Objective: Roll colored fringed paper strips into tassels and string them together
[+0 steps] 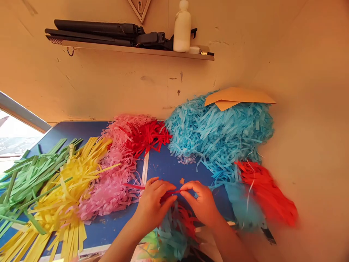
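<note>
Above the near part of the blue table (109,230), my left hand (155,200) pinches a thin red paper strip (135,186), whose free end points left. Fingertips of my right hand (200,202) are closed on the same strip, a short way to the right. Below both hands hangs a bunch of shredded blue, red and green paper (174,236), partly hidden by the fingers. A pink shredded heap (114,185) lies just left of my left hand. Beyond my right hand rises a large light blue heap (223,134).
Green strips (35,182), yellow strips (79,174) and red shreds (149,136) lie on the table. Orange paper (237,96) tops the blue heap. Red paper (269,193) and a white string (249,189) are at right. A wall shelf (122,49) holds a white bottle (182,29) and black tools.
</note>
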Motion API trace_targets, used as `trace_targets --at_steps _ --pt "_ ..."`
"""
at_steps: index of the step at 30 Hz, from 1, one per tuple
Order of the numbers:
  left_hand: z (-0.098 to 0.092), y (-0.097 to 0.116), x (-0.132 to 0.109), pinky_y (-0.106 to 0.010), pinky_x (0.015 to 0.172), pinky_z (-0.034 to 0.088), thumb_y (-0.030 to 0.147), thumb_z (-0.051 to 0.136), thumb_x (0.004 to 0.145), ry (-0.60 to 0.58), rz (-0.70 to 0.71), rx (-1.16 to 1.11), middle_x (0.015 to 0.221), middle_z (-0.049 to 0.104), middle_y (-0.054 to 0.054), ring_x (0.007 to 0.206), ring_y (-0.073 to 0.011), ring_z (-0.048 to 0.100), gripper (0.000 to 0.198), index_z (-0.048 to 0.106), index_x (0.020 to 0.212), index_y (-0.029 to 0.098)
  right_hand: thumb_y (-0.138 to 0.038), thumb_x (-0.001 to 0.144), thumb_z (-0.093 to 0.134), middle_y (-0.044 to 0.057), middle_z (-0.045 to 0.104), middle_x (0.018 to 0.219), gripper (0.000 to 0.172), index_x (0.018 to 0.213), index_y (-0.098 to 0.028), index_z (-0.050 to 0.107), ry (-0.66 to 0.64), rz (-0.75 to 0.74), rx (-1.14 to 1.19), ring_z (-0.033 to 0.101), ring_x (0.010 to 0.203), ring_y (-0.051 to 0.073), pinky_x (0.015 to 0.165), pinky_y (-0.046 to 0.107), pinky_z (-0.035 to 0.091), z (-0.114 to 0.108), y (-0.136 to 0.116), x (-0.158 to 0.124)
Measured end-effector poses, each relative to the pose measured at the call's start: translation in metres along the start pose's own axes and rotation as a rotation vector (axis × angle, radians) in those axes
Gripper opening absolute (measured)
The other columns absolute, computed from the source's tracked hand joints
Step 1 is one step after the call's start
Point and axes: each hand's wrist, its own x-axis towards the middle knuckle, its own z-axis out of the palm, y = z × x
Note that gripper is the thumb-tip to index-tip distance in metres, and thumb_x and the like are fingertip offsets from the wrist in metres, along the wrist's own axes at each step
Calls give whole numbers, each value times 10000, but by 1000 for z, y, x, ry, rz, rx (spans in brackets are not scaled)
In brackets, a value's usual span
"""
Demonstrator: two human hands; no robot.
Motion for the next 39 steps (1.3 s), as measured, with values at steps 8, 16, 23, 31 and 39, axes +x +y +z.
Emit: trace_targets --at_steps 8,16,23,31,39 --pt "2 7 9 -485 1045 329 255 602 926 -99 2 70 804 728 27 792 -174 674 83 663 871 251 -196 916 561 -2 725 830 137 850 -260 663 13 -104 -97 634 793 190 763 316 456 -1 1 -5" --pt "1 1 8 -471 1045 359 254 608 926 -45 47 72 839 733 11 804 -169 684 64 665 906 234 -228 906 564 -5 713 882 96 902 -251 657 7 -12 -20 644 849 180 789 292 469 -13 3 -7" --pt "20 10 7 -379 1053 392 142 592 924 190 208 6 860 741 25 792 -118 695 112 655 927 234 -222 871 591 -16 714 825 84 834 -235 665 97 45 45 653 790 166 764 274 475 -6 -5 -10" --pt "24 11 8 -381 1072 404 109 587 913 208 228 7 872 750 30 773 -105 699 156 669 942 239 -209 867 602 -15 729 837 94 840 -229 689 121 90 102 671 809 164 783 260 485 -5 -5 -13" --pt "36 6 7 -390 986 472 221 550 949 150 141 64 812 740 29 749 -139 704 100 620 878 231 -151 852 597 -11 719 838 115 828 -228 680 158 42 83 662 807 156 784 257 474 4 1 -14"
